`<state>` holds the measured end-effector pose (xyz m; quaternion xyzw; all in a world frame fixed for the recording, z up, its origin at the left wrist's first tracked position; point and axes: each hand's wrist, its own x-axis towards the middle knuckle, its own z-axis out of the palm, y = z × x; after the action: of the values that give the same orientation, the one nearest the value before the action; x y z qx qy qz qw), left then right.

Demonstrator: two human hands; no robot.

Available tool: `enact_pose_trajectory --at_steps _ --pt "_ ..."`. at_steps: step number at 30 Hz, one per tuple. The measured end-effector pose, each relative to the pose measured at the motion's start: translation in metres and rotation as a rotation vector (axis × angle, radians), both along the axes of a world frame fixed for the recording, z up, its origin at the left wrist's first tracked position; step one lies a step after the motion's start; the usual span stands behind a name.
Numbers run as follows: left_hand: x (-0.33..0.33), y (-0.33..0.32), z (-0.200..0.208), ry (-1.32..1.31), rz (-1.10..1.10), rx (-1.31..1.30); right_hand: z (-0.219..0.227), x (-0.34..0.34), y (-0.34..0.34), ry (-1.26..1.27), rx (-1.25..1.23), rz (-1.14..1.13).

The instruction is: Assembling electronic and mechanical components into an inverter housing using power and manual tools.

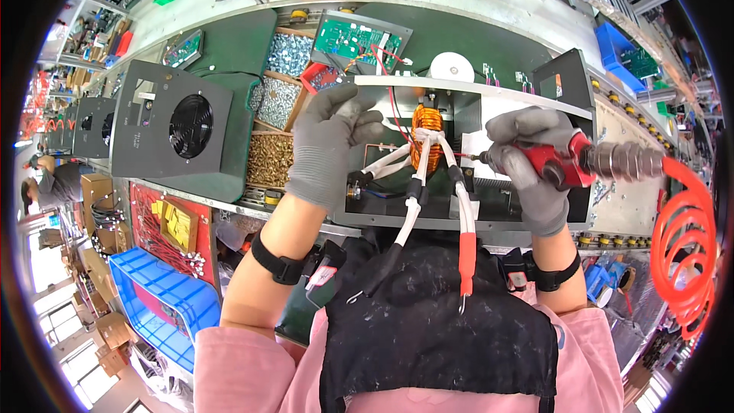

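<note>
Grey metal encloses the unit at left, seemingly finished. Our left hand hovers half-curled by the case; whether it pinches anything, we cannot tell. Inside this open case sits the coil, apparently placed; its long leads dangle, likely left to connect. Our right hand grips the driver, bit toward the coil.

Red driver partly hidden by right hand; bit tip indistinct.
</note>
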<state>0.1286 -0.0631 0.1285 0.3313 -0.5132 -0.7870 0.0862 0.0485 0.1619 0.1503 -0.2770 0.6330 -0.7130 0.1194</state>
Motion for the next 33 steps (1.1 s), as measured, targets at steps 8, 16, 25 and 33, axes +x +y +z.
enact_pose_trajectory --at_steps 8,16,25,33 --pt "0.012 0.029 0.036 0.026 -0.261 0.064 0.056 -0.005 -0.004 0.225 -0.549 0.021" --pt "0.025 0.055 0.054 0.313 -0.388 0.241 0.096 0.007 -0.012 0.328 -0.692 0.223" --pt "0.050 0.056 0.056 0.366 -0.279 0.307 0.101 0.027 -0.023 0.211 -0.650 0.230" --pt "0.067 0.049 0.059 0.344 -0.292 -0.005 0.109 0.035 -0.037 0.250 -0.680 0.460"
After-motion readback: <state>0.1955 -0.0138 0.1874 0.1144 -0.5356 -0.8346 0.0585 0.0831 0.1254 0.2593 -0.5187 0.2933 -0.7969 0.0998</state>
